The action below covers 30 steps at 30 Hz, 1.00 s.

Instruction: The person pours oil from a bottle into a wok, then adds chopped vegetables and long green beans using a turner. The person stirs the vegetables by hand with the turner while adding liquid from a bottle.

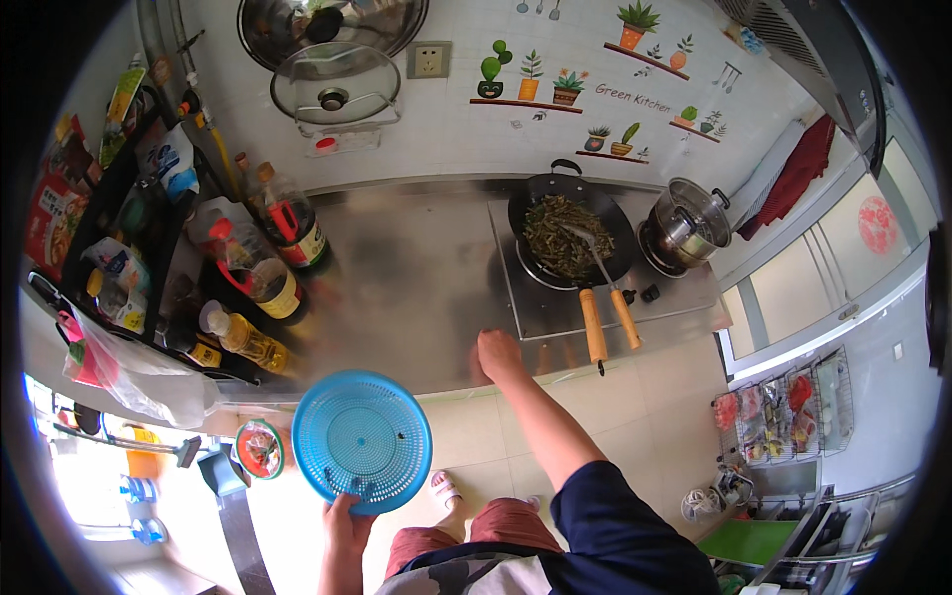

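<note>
My left hand (346,522) grips the near rim of a round blue plastic colander (364,416), held over the floor by the counter's front edge. A few dark scraps cling inside it. My right hand (498,357) is curled into a loose fist over the edge of the stainless steel counter (401,297); nothing shows in it, and its palm side is hidden. Farther right, a black wok (625,238) sits on the gas stove, holding chopped dark green vegetables (561,242). A metal spatula (604,266) leans in the wok, its wooden handle beside the wok's wooden handle (593,327).
Right of the wok stands a steel pot (680,230) with a glass lid. Sauce bottles (294,230), an oil bottle (249,338) and a black rack (160,282) crowd the counter's left end. Pan lids (335,82) hang on the wall. A lined waste bin (260,448) stands on the floor.
</note>
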Available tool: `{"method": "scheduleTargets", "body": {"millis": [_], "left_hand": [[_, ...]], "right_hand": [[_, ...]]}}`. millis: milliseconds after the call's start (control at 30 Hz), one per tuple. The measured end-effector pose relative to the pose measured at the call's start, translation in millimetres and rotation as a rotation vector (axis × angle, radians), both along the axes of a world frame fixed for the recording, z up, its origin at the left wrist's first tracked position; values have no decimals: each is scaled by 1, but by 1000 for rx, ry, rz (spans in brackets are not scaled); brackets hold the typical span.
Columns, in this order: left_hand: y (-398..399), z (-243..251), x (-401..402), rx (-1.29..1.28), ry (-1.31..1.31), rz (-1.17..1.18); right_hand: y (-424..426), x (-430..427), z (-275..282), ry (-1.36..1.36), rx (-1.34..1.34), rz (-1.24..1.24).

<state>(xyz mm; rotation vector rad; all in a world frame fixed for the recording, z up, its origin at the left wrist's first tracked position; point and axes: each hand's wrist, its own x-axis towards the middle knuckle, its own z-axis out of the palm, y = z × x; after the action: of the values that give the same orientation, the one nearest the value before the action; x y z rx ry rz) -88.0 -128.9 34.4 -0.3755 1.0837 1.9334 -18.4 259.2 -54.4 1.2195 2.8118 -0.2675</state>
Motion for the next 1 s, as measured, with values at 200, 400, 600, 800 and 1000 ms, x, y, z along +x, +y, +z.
{"method": "scheduleTargets", "body": {"millis": [200,400,600,800,1000], "left_hand": [[20,-4,-3,10,-29,-51],[31,-15,-6,59,-75,-78],[41,-16,-14,149,-124,-102],[46,-26,-23,147,-96,-158],[53,-31,-24,181,-81,-151]], "right_hand": [[54,23,148,262,346,-196],[69,93,182,334,460,-253],[106,203,118,124,184,-563],[88,176,165,156,19,-547],[66,209,278,97,170,-348]]}}
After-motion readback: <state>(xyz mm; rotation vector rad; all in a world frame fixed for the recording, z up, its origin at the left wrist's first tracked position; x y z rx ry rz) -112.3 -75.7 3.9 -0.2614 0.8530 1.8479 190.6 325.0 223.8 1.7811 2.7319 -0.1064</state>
